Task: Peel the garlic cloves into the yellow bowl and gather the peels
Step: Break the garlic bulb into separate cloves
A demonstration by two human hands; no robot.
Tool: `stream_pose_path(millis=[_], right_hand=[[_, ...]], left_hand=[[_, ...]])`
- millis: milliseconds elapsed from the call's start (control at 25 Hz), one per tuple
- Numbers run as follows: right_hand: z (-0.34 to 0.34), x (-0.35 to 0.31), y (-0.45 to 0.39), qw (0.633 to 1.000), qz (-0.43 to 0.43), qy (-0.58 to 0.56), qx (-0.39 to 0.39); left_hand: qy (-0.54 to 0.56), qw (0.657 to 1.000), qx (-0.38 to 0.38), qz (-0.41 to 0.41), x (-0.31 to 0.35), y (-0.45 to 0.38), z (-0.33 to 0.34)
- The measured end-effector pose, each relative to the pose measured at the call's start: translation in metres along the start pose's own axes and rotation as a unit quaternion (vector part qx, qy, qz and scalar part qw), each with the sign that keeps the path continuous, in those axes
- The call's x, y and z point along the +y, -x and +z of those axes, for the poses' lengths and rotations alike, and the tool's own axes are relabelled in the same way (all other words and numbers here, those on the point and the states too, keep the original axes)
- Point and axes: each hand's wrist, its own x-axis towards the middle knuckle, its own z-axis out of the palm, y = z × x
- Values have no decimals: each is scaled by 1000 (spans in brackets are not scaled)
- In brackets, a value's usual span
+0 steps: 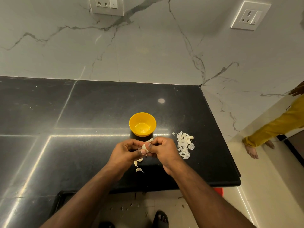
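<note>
From the head camera, both hands meet over the black counter (pixel 98 112), near its front edge and toward the right end. The left hand (pixel 126 153) and right hand (pixel 162 149) each have their fingers curled around one garlic clove (pixel 144 147), pinching it between thumbs and fingertips; a flap of skin sticks up from it toward the bowl. Holding it from both sides like this probably lets one hand steady the clove while the other tears the skin away.

The yellow bowl (pixel 142 124) stands just beyond the hands, toward the back wall. It looks empty, so the job seems to be at an early stage. Its place right in front of the hands likely keeps the drop short once a clove is bare.

A pile of peels (pixel 185 143) lies to the right of the hands, near the counter's right edge, kept apart from the bowl. More cloves (pixel 139 165) lie on the counter just below the left hand, within easy reach.

On the floor at the right stands another person in a yellow garment (pixel 276 127); some scraps lie on the floor below the front edge.
</note>
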Motion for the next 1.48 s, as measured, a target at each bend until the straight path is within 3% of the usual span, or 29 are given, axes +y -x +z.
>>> stream_pose_path(millis=[360,560,640,880,1120,1280,1480], right_hand=[[-4,-1,3,996,-1,-93,15],[-10,4,4,999,-15,-39,11],[-12,5,4,998,-27,-47,26],[-25,7,8,977,33,-189,89],[-90,3,9,963,46,-179,195],[-113,10,16,968,50,-180,167],[-132,17,18,974,32,-171,143]], left_hand=[[70,996,34,-44,2,-3,7],[29,998,39,-35,7,-3,14],[61,996,41,-53,9,-3,18],[121,986,51,-98,7,-10,37],[-88,996,-6,-32,-8,-20,72],[-255,967,-9,24,-3,-41,108],[-327,944,-11,47,5,-56,131]])
